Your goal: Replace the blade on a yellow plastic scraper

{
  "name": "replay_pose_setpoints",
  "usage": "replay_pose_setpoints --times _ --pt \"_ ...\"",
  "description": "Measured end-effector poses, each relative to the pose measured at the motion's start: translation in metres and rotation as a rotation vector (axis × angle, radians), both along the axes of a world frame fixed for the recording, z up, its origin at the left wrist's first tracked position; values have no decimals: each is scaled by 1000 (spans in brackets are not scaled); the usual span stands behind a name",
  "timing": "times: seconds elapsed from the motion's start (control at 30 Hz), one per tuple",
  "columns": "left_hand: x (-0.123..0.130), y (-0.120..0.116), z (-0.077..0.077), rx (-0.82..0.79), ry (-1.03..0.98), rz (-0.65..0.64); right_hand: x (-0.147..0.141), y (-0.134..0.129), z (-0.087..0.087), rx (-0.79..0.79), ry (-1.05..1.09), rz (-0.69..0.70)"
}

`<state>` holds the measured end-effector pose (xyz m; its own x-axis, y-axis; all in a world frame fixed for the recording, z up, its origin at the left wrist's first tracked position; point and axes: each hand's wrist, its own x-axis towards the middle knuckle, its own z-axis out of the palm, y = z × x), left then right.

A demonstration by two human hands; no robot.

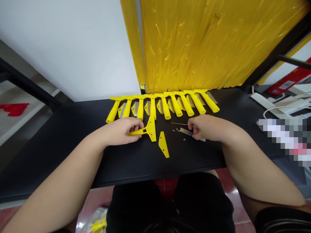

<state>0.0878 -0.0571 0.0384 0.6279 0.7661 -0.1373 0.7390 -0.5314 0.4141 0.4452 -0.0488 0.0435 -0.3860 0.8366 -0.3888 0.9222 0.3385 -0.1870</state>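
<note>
My left hand (128, 130) is closed round the handle of a yellow scraper (151, 129), whose wide head points right. Just right of it a loose yellow plate (163, 145) with two holes lies flat on the black table. At the right, my right hand (202, 127) has its fingers bent down over a thin metal blade (186, 131); whether they grip it is hidden. A thin metal rod (179, 123) reaches left from these fingertips. Small screws (173, 130) and a small ring (184, 139) lie near the blade.
Several yellow scrapers (166, 108) stand side by side along the back of the black table (136, 165), with small yellow plates and blades between their handles. Yellow plastic sheeting (194, 42) hangs behind. White items and a cable (279, 108) lie at the right.
</note>
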Motion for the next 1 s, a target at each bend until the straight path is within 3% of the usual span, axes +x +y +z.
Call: replay_pose_setpoints --times 0.57,0.7,0.8,1.0 --pt "2 0 -3 19 -31 -48 0 -4 -1 -22 57 35" --pt "2 0 -2 13 -64 -45 24 7 1 -154 371 97" --pt "1 1 -4 11 -110 -49 40 19 2 -180 681 58" --pt "4 10 -6 30 -261 -33 31 39 -6 -127 1003 -40"
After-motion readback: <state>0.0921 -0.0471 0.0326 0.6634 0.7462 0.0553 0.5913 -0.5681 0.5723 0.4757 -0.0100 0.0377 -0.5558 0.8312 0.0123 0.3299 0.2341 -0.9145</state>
